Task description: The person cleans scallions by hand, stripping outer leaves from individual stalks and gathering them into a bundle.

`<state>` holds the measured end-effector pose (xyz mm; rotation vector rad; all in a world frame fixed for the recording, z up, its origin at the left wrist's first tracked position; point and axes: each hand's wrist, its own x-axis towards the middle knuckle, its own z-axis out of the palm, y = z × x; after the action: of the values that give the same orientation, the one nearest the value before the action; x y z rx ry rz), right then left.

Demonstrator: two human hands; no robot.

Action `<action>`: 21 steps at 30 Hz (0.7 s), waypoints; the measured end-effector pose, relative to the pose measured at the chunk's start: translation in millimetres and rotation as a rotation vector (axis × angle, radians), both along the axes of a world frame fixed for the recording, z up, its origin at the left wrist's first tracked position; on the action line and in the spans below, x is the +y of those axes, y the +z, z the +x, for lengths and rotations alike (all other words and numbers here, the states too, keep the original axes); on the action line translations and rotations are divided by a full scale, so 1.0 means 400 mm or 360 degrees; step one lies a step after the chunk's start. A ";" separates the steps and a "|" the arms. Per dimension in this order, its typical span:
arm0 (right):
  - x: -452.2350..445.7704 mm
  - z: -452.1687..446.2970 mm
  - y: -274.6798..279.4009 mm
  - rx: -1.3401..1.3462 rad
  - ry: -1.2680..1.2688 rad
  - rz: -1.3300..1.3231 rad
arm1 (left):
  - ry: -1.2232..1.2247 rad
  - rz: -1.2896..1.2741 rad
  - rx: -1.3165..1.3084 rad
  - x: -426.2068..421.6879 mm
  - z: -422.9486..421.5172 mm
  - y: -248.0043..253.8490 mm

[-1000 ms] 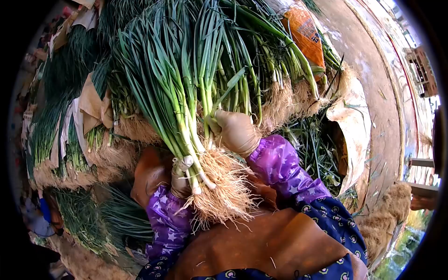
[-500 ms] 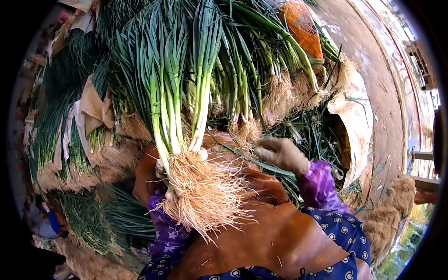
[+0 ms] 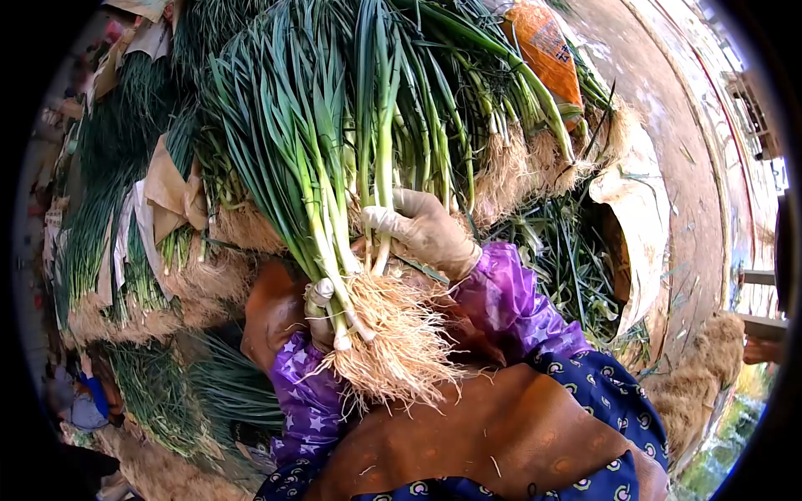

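Note:
A bunch of green onions (image 3: pixel 322 200) with long green leaves and pale, stringy roots (image 3: pixel 397 334) lies over my lap, roots toward me. My left hand (image 3: pixel 320 313), in a pale glove, is wrapped round the bunch's white stems at the left, partly hidden by them. On the right side, my right hand (image 3: pixel 426 231), gloved too, has its thumb and fingers closed round one or two stalks (image 3: pixel 384 167) just above the roots. Purple star-patterned sleeves cover both forearms. A brown apron (image 3: pixel 443 434) covers my lap beneath the roots.
More green onions (image 3: pixel 501 159) lie in a row beyond, with an orange bag (image 3: pixel 545 54) on them. Piled bundles (image 3: pixel 188 284) stand at the left. Loose leaves (image 3: pixel 568 259) lie beside a pale sack (image 3: pixel 639 225) at the right. A fibrous root heap (image 3: pixel 697 376) is at the lower right.
My right hand went away to the right, then came back to the stalks and closed on them. The bunch's root end swung left, then tilted back right.

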<state>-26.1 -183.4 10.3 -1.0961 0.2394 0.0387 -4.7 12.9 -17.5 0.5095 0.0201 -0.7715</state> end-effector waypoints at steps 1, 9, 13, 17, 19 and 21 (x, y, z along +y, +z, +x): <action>0.013 -0.002 -0.008 -0.0093 -0.0113 0.0094 | 0.0008 -0.0012 -0.0011 0.004 0.001 0.004; -0.014 0.076 -0.071 -0.0059 -0.0030 0.0907 | -0.0104 -0.0060 -0.0023 -0.006 -0.007 0.008; -0.053 0.111 -0.101 -0.0457 0.0240 0.1195 | -0.0156 -0.0049 -0.0017 -0.012 -0.013 0.006; -0.031 0.082 -0.116 -0.0225 -0.0019 0.1391 | -0.0159 -0.0068 -0.0018 -0.013 -0.015 0.008; 0.004 0.035 -0.083 0.0194 -0.0232 0.0975 | -0.0157 -0.0072 -0.0016 -0.013 -0.014 0.008; 0.000 -0.041 -0.104 0.0004 0.0034 0.0734 | -0.0142 -0.0077 -0.0013 -0.013 -0.015 0.009</action>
<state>-42.5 -183.5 -31.4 -0.6396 0.2080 0.1089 -10.9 7.7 -13.8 0.4700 -0.0288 -0.8552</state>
